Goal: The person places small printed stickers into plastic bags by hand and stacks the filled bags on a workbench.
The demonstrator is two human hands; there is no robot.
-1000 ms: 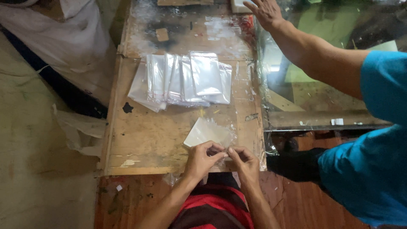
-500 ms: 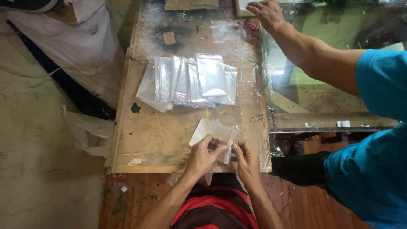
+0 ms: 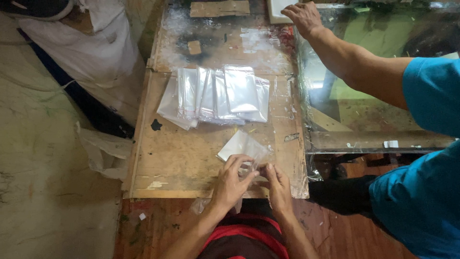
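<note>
One small clear plastic bag (image 3: 239,146) lies low in the centre of the frame on the wooden board (image 3: 177,158), its near end pinched between both of the person's hands. The left hand (image 3: 231,180) curls its fingers over the bag's near edge, gripping it; the right hand (image 3: 277,184), just beside it, also has its fingertips closed on that edge. Both forearms rise from the bottom of the frame. Above, mid-frame, lies one fanned pile of clear bags (image 3: 215,96), about six overlapping. At the upper right, one co-worker's hand (image 3: 302,17) rests palm down by a glass tank (image 3: 373,96), its arm coming from a blue sleeve (image 3: 431,96).
</note>
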